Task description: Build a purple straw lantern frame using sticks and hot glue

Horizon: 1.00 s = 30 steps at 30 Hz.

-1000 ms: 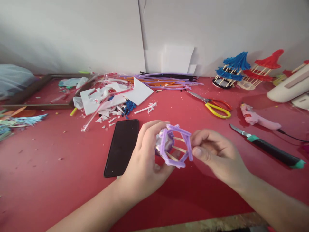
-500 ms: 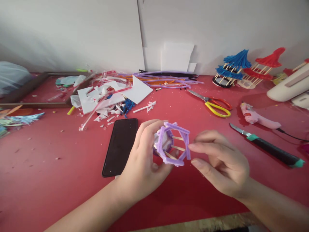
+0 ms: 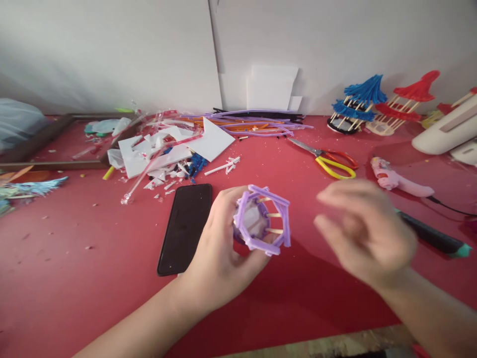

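Observation:
My left hand (image 3: 216,248) is wrapped round a small pavilion model (image 3: 285,223) above the table. The model has a ring of purple pipe-cleaner pieces facing me, thin wooden sticks behind it and a pale base with a purple edge. Part of the base is hidden by my fingers. To the right, apart from the model, my right hand (image 3: 368,236) is smeared by motion. A gap shows between its thumb and fingers, with nothing visible in it. It covers the blade of a black-and-green utility knife (image 3: 434,234).
A black phone (image 3: 184,228) lies beside my left hand. Scissors (image 3: 333,161), a pink glue gun (image 3: 402,184) and blue (image 3: 357,107) and red (image 3: 402,107) pavilion models are at the right. White scraps (image 3: 164,154) and pipe cleaners (image 3: 257,124) lie at the back; a brown frame (image 3: 55,161) is leftward.
My right hand has drawn away from the purple ring, to the right and over the knife blade. The model has shifted slightly left and turned a little in my left hand.

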Each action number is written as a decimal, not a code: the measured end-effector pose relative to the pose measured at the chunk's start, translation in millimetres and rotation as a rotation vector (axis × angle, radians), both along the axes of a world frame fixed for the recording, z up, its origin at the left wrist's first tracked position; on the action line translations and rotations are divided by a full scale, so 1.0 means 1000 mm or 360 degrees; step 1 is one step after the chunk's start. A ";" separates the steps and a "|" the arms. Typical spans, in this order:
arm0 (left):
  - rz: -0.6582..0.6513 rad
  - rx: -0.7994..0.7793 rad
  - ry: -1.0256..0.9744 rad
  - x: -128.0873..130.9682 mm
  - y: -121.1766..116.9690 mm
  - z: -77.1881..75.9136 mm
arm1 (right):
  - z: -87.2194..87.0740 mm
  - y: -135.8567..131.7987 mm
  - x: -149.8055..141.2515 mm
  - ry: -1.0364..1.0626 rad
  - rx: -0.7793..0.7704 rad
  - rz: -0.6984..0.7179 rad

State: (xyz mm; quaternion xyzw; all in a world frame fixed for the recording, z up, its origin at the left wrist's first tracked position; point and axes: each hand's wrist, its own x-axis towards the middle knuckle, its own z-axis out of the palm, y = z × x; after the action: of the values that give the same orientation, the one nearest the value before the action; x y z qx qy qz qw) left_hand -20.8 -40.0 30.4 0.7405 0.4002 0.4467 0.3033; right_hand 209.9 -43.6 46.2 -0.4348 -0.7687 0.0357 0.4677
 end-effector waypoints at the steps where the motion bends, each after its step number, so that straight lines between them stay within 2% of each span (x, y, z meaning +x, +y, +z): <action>1: 0.0009 -0.0034 -0.0026 0.000 0.001 -0.001 | 0.000 0.011 0.012 0.0015 -0.0035 -0.0236; 2: 0.0014 -0.0076 -0.0056 0.000 0.001 -0.001 | -0.002 0.024 0.026 0.0016 -0.0066 -0.0460; 3: 0.0007 -0.0131 -0.0088 0.001 0.002 -0.001 | -0.004 0.039 0.042 -0.0084 -0.0246 -0.0648; 5: -0.0030 -0.0220 -0.0183 0.001 0.004 -0.001 | -0.010 0.070 0.074 -0.0639 -0.0701 -0.0947; 9: -0.0023 -0.0186 -0.0155 0.000 0.006 0.001 | -0.023 0.115 0.119 -0.0977 -0.0992 -0.0902; 11: -0.0011 -0.0145 -0.0031 -0.002 0.007 0.001 | -0.024 0.127 0.127 -0.1052 -0.1058 -0.0851; 14: -0.0052 -0.0018 0.0065 -0.004 0.008 0.001 | -0.021 0.133 0.123 -0.1123 -0.1121 -0.0799; 16: -0.0065 -0.0004 0.0030 -0.006 0.008 0.000 | -0.019 0.127 0.113 -0.1147 -0.1131 -0.0798; 20: -0.0105 -0.0246 -0.0215 -0.005 0.006 -0.003 | -0.016 0.090 0.084 -0.1070 -0.1040 -0.0764; 21: -0.0109 -0.0256 -0.0224 -0.005 0.005 -0.002 | -0.016 0.078 0.078 -0.1009 -0.1042 -0.0703; 23: -0.0065 -0.0183 -0.0130 -0.004 0.006 -0.001 | -0.015 0.053 0.069 -0.0623 -0.1080 -0.0372; 25: 0.0022 -0.0061 0.0008 -0.003 0.008 0.001 | -0.014 0.033 0.063 -0.0335 -0.1070 -0.0182; 27: 0.0103 0.0048 0.0065 -0.004 0.011 0.001 | -0.013 0.020 0.059 -0.0188 -0.1111 -0.0084; 30: 0.0148 0.0074 -0.0001 -0.006 0.015 -0.002 | -0.015 0.011 0.053 -0.0071 -0.1218 0.0001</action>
State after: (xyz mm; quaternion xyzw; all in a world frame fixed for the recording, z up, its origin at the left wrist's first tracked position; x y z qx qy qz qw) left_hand -27.2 -25.2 28.1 0.7278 0.4235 0.4698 0.2650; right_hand 263.0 -32.5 31.4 -0.5784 -0.7098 0.3109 0.2548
